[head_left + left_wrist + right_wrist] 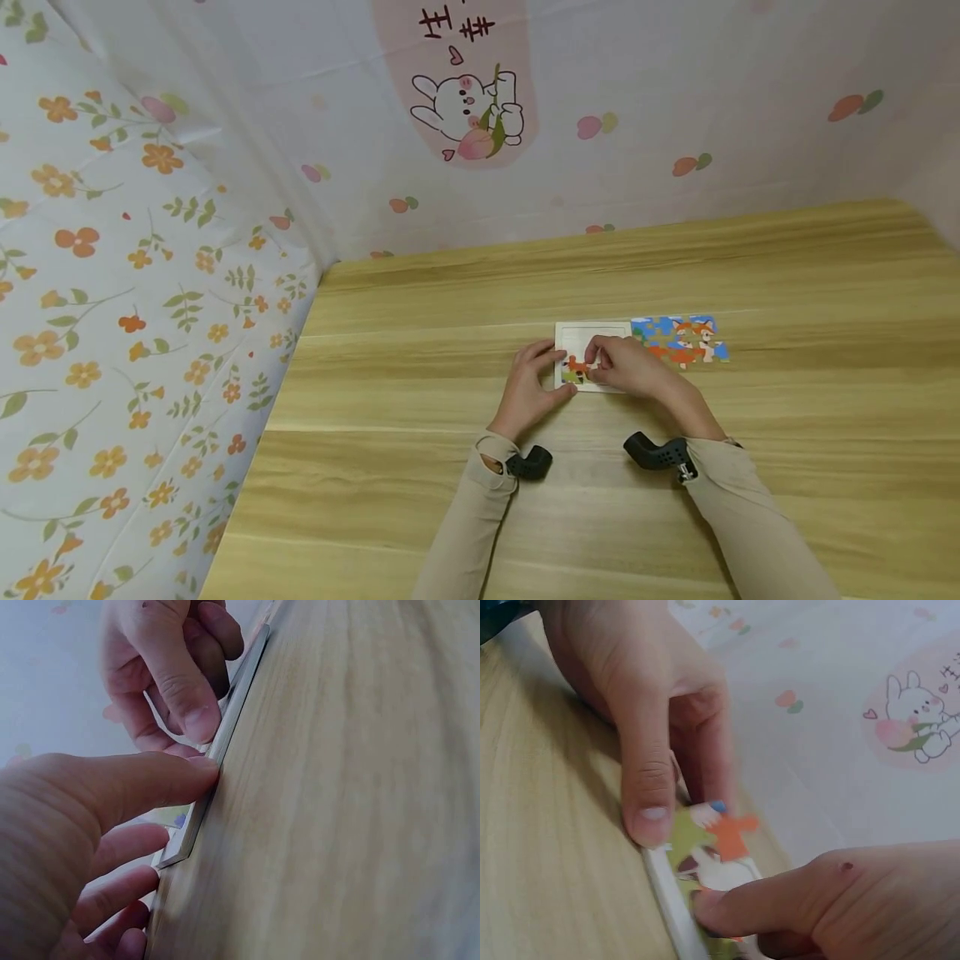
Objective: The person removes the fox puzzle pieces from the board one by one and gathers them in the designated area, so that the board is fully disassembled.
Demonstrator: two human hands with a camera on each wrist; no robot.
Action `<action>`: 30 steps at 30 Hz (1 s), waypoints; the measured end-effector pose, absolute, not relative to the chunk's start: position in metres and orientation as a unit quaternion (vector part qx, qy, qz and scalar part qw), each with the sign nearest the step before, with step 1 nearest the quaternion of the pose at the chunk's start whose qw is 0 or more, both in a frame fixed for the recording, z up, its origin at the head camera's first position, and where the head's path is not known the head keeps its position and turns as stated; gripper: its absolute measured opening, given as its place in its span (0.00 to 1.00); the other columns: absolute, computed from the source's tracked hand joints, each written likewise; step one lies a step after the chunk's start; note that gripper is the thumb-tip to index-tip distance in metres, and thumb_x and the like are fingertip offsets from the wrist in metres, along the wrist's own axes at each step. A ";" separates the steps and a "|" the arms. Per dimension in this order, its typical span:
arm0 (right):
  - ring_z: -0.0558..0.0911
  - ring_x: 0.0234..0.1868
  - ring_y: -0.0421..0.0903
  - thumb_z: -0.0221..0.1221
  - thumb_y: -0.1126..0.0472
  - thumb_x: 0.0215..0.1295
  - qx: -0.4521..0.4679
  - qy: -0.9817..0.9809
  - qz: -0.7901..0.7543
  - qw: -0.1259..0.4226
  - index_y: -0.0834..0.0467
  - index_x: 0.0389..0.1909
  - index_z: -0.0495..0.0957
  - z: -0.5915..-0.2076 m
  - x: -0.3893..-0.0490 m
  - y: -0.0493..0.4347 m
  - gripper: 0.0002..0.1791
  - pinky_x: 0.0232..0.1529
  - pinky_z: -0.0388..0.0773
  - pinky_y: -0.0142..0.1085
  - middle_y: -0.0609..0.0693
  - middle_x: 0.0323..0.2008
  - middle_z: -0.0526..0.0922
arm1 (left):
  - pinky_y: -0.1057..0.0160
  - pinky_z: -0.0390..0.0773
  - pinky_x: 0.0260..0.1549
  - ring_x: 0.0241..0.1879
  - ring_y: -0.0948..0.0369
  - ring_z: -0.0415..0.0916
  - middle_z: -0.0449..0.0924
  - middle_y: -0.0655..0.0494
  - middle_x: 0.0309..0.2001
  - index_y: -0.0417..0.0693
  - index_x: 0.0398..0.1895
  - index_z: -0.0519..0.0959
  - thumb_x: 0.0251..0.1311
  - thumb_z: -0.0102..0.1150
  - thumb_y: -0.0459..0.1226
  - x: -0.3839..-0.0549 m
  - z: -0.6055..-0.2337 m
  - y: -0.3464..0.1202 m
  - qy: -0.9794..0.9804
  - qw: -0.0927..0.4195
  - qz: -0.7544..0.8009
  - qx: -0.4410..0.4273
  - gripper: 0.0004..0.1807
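A small white puzzle tray [592, 324] lies on the table with some pieces in its lower left part. My left hand [525, 392] grips its left end, thumb [176, 780] against the near rim and fingers at the left side. Over the tray, my right hand [637, 367] has its thumb and fingertips on a puzzle piece low in the picture; the fingers partly hide it. Orange, white and green pieces [731, 834] show between the hands in the right wrist view. Right of the tray, several loose blue and orange fox puzzle pieces [701, 333] lie close together.
The wood-grain table [405, 467] reaches a white printed cloth [630, 167] at the back. A flowered cloth [150, 333] hangs along the left. Each wrist carries a dark camera mount [660, 454].
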State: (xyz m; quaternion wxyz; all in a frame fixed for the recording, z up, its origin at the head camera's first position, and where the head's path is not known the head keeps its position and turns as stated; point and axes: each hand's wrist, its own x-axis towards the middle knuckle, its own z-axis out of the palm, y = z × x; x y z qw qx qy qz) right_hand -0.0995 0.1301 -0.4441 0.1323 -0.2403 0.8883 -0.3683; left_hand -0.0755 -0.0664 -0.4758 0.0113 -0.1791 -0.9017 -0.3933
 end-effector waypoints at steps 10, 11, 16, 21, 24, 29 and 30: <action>0.65 0.17 0.40 0.59 0.67 0.56 -0.244 0.887 -0.373 0.120 0.62 0.33 0.74 -0.442 -0.099 0.130 0.05 0.20 0.62 0.32 0.46 0.17 0.67 | 0.60 0.60 0.60 0.61 0.53 0.60 0.69 0.48 0.60 0.39 0.52 0.78 0.45 0.71 0.37 -0.076 -0.477 -0.066 -0.900 0.022 -0.391 -0.191 0.27; 0.65 0.17 0.40 0.58 0.66 0.57 -0.242 0.888 -0.373 0.114 0.62 0.32 0.73 -0.442 -0.099 0.129 0.04 0.19 0.62 0.32 0.46 0.17 0.67 | 0.60 0.60 0.60 0.61 0.53 0.60 0.69 0.48 0.60 0.39 0.52 0.78 0.45 0.71 0.37 -0.076 -0.477 -0.066 -0.900 0.022 -0.392 -0.191 0.27; 0.64 0.16 0.39 0.59 0.65 0.58 -0.238 0.895 -0.366 0.088 0.62 0.35 0.73 -0.445 -0.099 0.122 0.06 0.19 0.61 0.33 0.44 0.16 0.66 | 0.59 0.60 0.60 0.62 0.52 0.59 0.68 0.47 0.60 0.39 0.53 0.77 0.46 0.70 0.36 -0.076 -0.477 -0.067 -0.900 0.018 -0.393 -0.188 0.27; 0.64 0.17 0.39 0.59 0.66 0.57 -0.248 0.897 -0.358 0.080 0.63 0.36 0.75 -0.448 -0.098 0.114 0.07 0.20 0.61 0.32 0.44 0.16 0.67 | 0.57 0.60 0.60 0.62 0.51 0.59 0.68 0.46 0.60 0.39 0.53 0.77 0.47 0.70 0.36 -0.076 -0.475 -0.067 -0.899 0.020 -0.394 -0.191 0.27; 0.63 0.17 0.39 0.59 0.67 0.56 -0.246 0.899 -0.355 0.077 0.62 0.34 0.74 -0.450 -0.097 0.111 0.05 0.20 0.60 0.33 0.44 0.15 0.65 | 0.57 0.60 0.60 0.62 0.51 0.59 0.68 0.46 0.60 0.38 0.53 0.77 0.47 0.70 0.36 -0.075 -0.475 -0.067 -0.898 0.019 -0.396 -0.189 0.27; 0.63 0.17 0.39 0.59 0.67 0.56 -0.240 0.904 -0.348 0.057 0.61 0.32 0.73 -0.451 -0.095 0.109 0.05 0.20 0.60 0.33 0.44 0.15 0.64 | 0.56 0.59 0.60 0.62 0.51 0.59 0.68 0.46 0.60 0.38 0.53 0.77 0.46 0.70 0.36 -0.075 -0.476 -0.068 -0.896 0.021 -0.401 -0.189 0.27; 0.63 0.17 0.39 0.59 0.68 0.57 -0.239 0.905 -0.348 0.051 0.61 0.32 0.73 -0.450 -0.095 0.110 0.04 0.20 0.60 0.33 0.44 0.15 0.65 | 0.56 0.59 0.60 0.62 0.51 0.59 0.68 0.46 0.60 0.38 0.53 0.77 0.46 0.70 0.36 -0.075 -0.476 -0.067 -0.895 0.022 -0.402 -0.189 0.27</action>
